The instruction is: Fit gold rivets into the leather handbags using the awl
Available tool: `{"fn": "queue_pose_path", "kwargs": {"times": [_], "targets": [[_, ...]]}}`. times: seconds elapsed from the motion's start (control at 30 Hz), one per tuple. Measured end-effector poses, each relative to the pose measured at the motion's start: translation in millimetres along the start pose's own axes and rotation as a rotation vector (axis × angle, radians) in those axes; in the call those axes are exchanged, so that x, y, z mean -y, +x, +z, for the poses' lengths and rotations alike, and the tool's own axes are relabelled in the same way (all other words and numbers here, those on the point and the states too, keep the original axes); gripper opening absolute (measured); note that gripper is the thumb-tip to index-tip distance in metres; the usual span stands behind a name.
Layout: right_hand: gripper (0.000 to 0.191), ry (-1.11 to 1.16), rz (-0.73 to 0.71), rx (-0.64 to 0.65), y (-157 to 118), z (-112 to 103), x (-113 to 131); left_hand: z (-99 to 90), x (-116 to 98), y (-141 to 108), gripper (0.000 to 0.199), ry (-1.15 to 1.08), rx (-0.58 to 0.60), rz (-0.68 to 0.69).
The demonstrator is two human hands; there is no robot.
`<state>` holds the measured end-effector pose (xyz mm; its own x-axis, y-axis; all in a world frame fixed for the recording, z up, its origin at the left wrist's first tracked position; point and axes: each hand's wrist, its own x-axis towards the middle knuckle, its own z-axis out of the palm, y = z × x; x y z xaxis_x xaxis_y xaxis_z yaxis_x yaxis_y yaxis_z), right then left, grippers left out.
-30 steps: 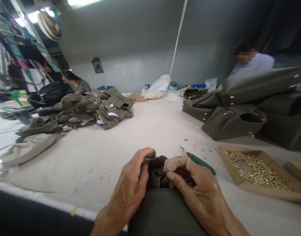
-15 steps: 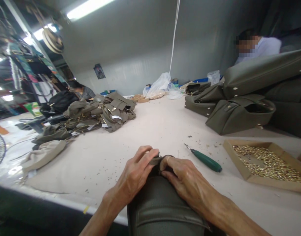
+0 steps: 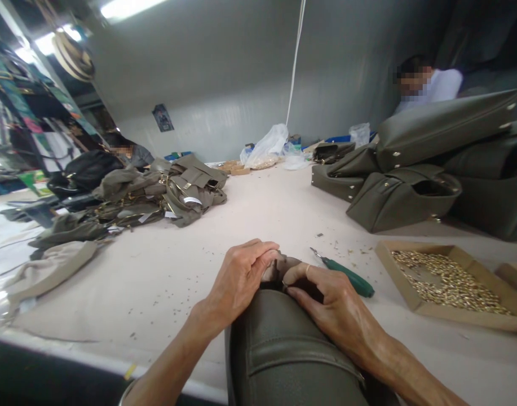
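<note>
A dark olive leather bag (image 3: pixel 292 344) lies at the table's front edge, its far end under my hands. My left hand (image 3: pixel 243 276) is closed on the bag's edge, the fingertips pinching a flap of lining or leather. Beside it, my right hand (image 3: pixel 330 293) pinches the same edge with thumb and forefinger; any small part between them is hidden. A green-handled pointed tool (image 3: pixel 347 275) lies on the table just beyond my right hand. Further right, a shallow cardboard tray (image 3: pixel 414 301) holds many small gold metal pieces.
Finished-looking olive bags (image 3: pixel 404 197) are stacked at the right. A heap of olive bag parts (image 3: pixel 169 192) lies at the left. Small scraps dot the tabletop (image 3: pixel 258 217). Plastic bags (image 3: pixel 269 148) sit at the back. Two people are beyond the table, one on each side.
My left fingers have closed down over the bag's edge, and my right hand has shifted slightly right. The view has turned a little, so the surroundings sit further left.
</note>
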<state>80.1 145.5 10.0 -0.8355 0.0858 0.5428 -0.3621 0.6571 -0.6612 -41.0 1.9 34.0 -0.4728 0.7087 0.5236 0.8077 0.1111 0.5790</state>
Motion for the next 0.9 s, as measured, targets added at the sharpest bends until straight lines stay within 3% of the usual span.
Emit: {"fn": "queue_pose_path", "kwargs": {"times": [0.13,0.33,0.7,0.9], "targets": [[0.014,0.055,-0.009,-0.116,-2.3,1.2,-10.2,3.4,-4.1,6.7,0.035,-0.057,0.053,-0.055],[0.015,0.045,-0.102,-0.228,-0.4,9.4,-12.0,9.2,-5.1,9.1,0.037,-0.096,0.042,-0.101],[0.016,0.019,-0.035,-0.286,5.5,20.8,-4.7,11.0,-7.9,1.1,0.039,-0.13,-0.011,-0.133],[0.015,0.018,-0.073,-0.293,4.9,21.7,-3.2,12.4,-7.2,-1.8,0.039,-0.128,-0.018,-0.158]]}}
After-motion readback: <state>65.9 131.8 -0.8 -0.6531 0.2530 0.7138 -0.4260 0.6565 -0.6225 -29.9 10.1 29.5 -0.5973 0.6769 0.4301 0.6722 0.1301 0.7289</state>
